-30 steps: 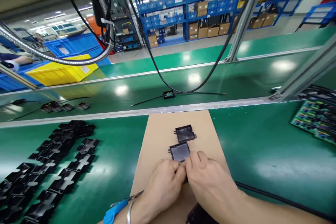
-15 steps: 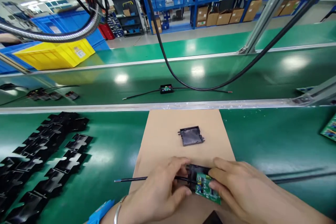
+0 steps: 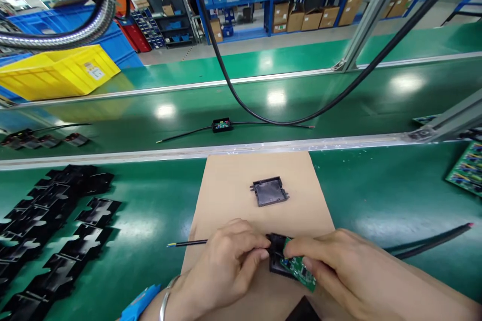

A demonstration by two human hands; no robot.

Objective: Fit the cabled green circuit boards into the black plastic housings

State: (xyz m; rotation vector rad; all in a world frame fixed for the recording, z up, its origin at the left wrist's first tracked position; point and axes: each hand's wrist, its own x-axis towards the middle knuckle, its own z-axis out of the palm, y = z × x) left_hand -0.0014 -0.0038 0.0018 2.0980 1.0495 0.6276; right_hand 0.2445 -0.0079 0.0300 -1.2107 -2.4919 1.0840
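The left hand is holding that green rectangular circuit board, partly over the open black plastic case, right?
Not the left hand: the head view shows the right hand holding the green rectangular circuit board, partly over the open black plastic case.

Bench: green, glossy work surface (image 3: pixel 376 185), bounded at the far side by a pale metal rail (image 3: pixel 181 154). Centre: a brown cardboard sheet (image 3: pixel 226 185) laid flat, bearing an open black tray (image 3: pixel 270 191), a second black tray (image 3: pixel 276 250) nearer the front, partly hidden, and a dark piece (image 3: pixel 303 311) cut off below. Left: black plastic parts (image 3: pixel 52 199) in slanting rows, several touching. Right: green circuit boards (image 3: pixel 469 168). Beyond the rail: a further green surface (image 3: pixel 196 100) carrying a small black box (image 3: pixel 222 125) with cable leads (image 3: pixel 184 134) and, far left, small block-shaped components (image 3: pixel 76 139)
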